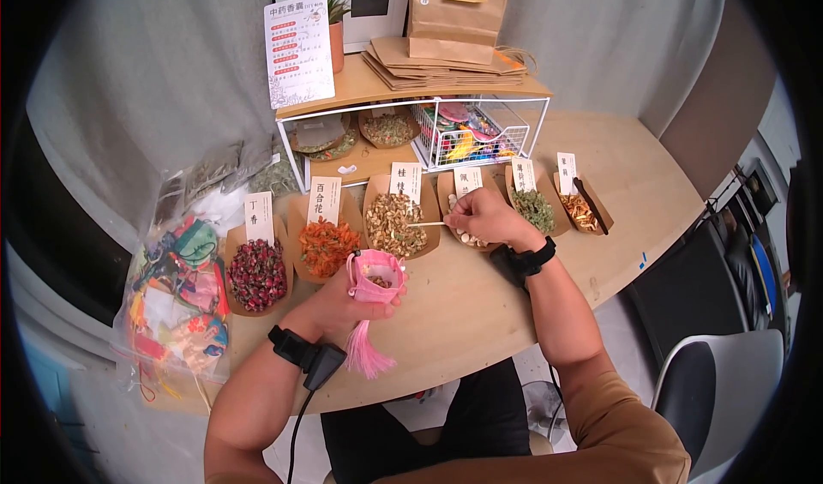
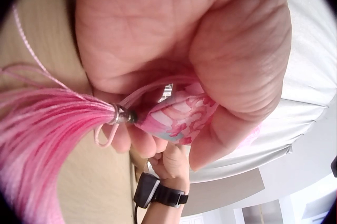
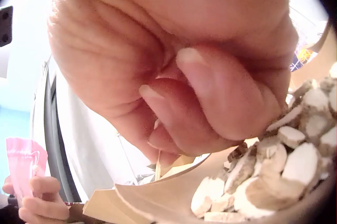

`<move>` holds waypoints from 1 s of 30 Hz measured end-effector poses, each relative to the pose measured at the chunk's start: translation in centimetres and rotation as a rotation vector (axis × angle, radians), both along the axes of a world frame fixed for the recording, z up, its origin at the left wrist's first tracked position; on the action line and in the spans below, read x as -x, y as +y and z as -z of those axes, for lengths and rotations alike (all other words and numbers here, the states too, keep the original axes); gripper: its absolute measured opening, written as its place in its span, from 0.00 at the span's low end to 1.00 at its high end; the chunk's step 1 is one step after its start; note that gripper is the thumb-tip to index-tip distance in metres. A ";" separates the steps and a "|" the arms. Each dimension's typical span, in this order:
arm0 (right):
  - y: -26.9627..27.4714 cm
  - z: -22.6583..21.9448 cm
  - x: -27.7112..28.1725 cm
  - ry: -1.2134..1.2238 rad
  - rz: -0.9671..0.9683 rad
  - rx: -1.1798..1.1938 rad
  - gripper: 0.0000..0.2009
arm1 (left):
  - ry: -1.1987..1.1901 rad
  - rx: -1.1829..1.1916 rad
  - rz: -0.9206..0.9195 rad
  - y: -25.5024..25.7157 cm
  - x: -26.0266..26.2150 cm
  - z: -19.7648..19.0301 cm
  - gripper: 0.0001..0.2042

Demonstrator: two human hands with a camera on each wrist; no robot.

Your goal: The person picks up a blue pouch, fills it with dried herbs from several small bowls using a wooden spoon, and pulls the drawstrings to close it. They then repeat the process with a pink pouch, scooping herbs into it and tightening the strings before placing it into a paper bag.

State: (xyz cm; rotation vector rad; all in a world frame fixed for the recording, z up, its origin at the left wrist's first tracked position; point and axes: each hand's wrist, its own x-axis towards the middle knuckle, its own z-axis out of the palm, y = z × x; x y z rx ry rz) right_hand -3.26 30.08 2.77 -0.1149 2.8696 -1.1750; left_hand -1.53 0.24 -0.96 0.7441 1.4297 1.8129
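Note:
My left hand (image 1: 341, 302) grips a pink drawstring pouch (image 1: 374, 276), mouth up, with some dried bits inside and a pink tassel (image 1: 369, 350) hanging below. In the left wrist view the fingers curl round the patterned pouch (image 2: 181, 116). My right hand (image 1: 490, 218) pinches a thin light stick (image 1: 427, 224) whose far end reaches over the tray of chopped tan pieces (image 1: 396, 225). Under that hand is a tray of pale slices (image 1: 469, 236), seen closely in the right wrist view as white slices (image 3: 300, 168) beside the curled fingers.
Paper trays of dark red buds (image 1: 257, 276), orange petals (image 1: 324, 246), green leaves (image 1: 533, 210) and yellowish pieces (image 1: 579, 213) stand in the row. A plastic bag of colourful pouches (image 1: 184, 291) lies left. Behind are a small shelf (image 1: 343, 100) and a wire basket (image 1: 476, 145).

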 end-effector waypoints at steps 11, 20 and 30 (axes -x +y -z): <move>0.5 0.3 0.3 -0.093 0.008 0.193 0.14 | -0.023 -0.027 0.017 0.0 0.2 0.4 0.24; 0.4 -0.6 -0.1 -0.139 0.020 0.283 0.13 | -0.049 -0.014 0.010 0.0 0.4 0.9 0.24; 0.0 -1.8 -0.6 -0.127 0.063 0.362 0.12 | -0.091 -0.031 -0.010 0.1 0.3 0.9 0.24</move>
